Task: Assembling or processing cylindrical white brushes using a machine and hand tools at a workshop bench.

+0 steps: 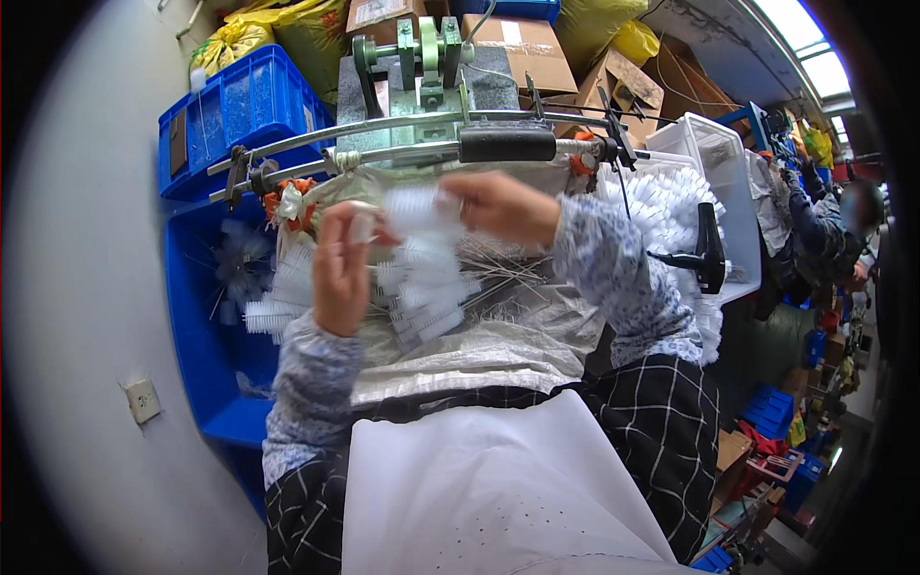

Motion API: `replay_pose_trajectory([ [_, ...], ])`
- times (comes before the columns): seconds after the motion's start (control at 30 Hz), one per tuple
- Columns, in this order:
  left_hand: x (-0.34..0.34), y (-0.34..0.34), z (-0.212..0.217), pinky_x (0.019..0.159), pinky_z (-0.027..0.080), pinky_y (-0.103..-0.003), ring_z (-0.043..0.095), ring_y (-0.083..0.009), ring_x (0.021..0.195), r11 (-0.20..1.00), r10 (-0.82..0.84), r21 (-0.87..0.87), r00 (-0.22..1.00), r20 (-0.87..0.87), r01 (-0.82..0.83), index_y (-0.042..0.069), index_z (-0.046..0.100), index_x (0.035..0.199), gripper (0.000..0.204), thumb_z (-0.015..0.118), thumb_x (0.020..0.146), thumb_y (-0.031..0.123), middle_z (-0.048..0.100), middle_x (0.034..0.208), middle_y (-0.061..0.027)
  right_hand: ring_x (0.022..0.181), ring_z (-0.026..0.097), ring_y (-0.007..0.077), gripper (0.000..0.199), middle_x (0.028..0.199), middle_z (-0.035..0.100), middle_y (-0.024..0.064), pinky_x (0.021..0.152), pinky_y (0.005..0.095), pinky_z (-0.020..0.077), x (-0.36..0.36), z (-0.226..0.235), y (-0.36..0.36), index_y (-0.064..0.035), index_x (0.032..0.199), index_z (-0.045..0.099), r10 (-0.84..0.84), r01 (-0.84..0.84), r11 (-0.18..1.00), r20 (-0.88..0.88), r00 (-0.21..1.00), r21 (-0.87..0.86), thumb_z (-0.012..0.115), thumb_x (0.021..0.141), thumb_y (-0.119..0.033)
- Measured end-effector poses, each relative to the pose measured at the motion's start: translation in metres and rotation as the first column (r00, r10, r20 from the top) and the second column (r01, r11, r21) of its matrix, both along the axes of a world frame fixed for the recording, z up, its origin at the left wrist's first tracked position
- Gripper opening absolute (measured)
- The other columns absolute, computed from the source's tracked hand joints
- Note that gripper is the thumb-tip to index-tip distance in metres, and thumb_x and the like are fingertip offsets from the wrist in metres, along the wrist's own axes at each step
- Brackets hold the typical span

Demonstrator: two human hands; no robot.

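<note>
Between my hands, in front of the bench machine, is a white bristle brush (412,208), smeared by motion. My right hand (503,206) pinches its right end. My left hand (342,264) has its fingers closed at the other end, with something white wrapped around a fingertip; its exact grip is blurred. Below the hands, more white brushes (422,292) lie piled on a pale woven sack (479,350). Thin metal wire stems (503,266) are heaped to the right of that pile.
A green machine (431,91) stands beyond a metal bar with a black roller (508,145). Blue bins (216,369) flank the left. At right are a clear tub (733,182), heaped white brushes (661,211) and a black T-shaped handle (709,249). Another person (824,225) is farther right.
</note>
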State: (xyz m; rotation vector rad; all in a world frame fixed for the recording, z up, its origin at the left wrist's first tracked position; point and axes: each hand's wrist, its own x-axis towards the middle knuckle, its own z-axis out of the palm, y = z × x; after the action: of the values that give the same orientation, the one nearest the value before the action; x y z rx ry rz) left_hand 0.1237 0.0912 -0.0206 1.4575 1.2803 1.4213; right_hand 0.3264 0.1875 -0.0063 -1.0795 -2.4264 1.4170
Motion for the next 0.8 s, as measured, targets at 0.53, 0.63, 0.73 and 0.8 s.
replay_pose_trajectory([
  [0.53, -0.128, -0.025, -0.046, 0.055, 0.039, -0.027, 0.047, -0.0143, 0.058, 0.88, -0.017, -0.321, 0.652, -0.758, -0.35, -0.001, 0.049, 0.081, 0.013, 0.049, 0.078, 0.011, 0.05, 0.068, -0.0092, 0.087, 0.05, 0.0216, 0.03, 0.086, 0.06, 0.0067, 0.077, 0.0372, 0.0345, 0.033, -0.045, 0.119, -0.0198, 0.105, 0.054, -0.608, 0.302, 0.592, 0.167, 0.777, 0.747, 0.044, 0.077, -0.022],
  [0.63, -0.125, -0.025, -0.037, 0.058, 0.04, -0.033, 0.052, -0.0274, 0.065, 0.876, 0.044, -0.309, 0.697, -0.715, -0.372, 0.001, 0.049, 0.081, 0.012, 0.048, 0.077, 0.012, 0.054, 0.071, -0.0133, 0.093, 0.048, 0.0222, 0.031, 0.089, 0.059, 0.0075, 0.08, 0.0353, 0.0315, 0.03, -0.045, 0.123, -0.0205, 0.107, 0.052, -0.61, 0.309, 0.649, 0.233, 0.757, 0.695, 0.043, 0.078, -0.018],
  [0.73, -0.124, -0.021, -0.018, 0.059, 0.04, -0.029, 0.051, -0.0216, 0.065, 0.888, 0.302, -0.069, 0.69, -0.658, -0.455, 0.001, 0.047, 0.085, 0.013, 0.042, 0.083, 0.013, 0.052, 0.071, -0.0124, 0.101, 0.043, 0.0217, 0.034, 0.096, 0.057, 0.0076, 0.085, 0.0374, 0.0255, 0.031, -0.05, 0.129, -0.022, 0.109, 0.051, -0.636, 0.35, 0.615, 0.183, 0.75, 0.707, 0.039, 0.079, -0.011],
  [0.8, -0.129, -0.017, -0.002, 0.061, 0.04, -0.028, 0.049, -0.0166, 0.067, 0.875, 0.384, 0.015, 0.674, -0.631, -0.485, 0.001, 0.048, 0.085, 0.014, 0.04, 0.085, 0.013, 0.052, 0.074, -0.0092, 0.107, 0.038, 0.0208, 0.04, 0.106, 0.053, 0.007, 0.088, 0.0417, 0.0194, 0.028, -0.054, 0.136, -0.024, 0.11, 0.049, -0.632, 0.285, 0.607, 0.233, 0.739, 0.742, 0.035, 0.079, -0.004],
])
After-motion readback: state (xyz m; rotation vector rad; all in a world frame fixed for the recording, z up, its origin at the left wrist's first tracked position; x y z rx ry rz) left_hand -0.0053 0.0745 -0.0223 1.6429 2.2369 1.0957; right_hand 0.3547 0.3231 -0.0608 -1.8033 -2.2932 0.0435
